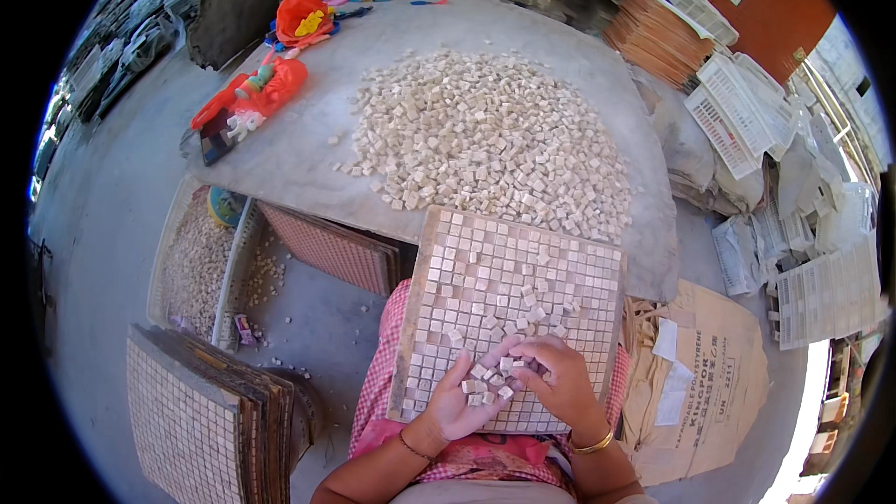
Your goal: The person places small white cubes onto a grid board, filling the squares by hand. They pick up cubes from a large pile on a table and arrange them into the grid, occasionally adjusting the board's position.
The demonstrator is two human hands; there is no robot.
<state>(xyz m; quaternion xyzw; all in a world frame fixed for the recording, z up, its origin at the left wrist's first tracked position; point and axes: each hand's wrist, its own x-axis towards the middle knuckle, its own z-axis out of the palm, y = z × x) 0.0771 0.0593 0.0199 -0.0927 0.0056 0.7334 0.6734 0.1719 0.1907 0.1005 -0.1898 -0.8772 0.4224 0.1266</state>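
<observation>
**Clearly, spills and misfilled cells are the chief risks at the mosaic tray**

Over the near edge of the mosaic tray (pixel 418 289), the left hand (pixel 455 403) is held palm up, its fingers spread loosely beneath a small heap of stone cubes (pixel 483 381). The right hand (pixel 565 383) is bent over that heap, fingers curled and tips at the cubes; whether one is pinched cannot be told. Cubes could be shed onto the tray or the floor if the palm were tipped or the heap knocked.

Beneath the tray, only a lap in checked cloth (pixel 392 317) is seen as near support; by a shifted knee, the tray could be tilted and its cubes jolted.

On the tray's middle, loose cubes (pixel 532 303) are scattered over the filled rows, and gaps might be overlooked under them. Left of the tray, a stack of filled trays (pixel 182 411) could be toppled if bumped.

Beyond the tray's far edge, a broad cube pile (pixel 485 140) is spread on a stone slab (pixel 313 121); if the pile were disturbed, cubes could be rolled down onto finished rows.
</observation>
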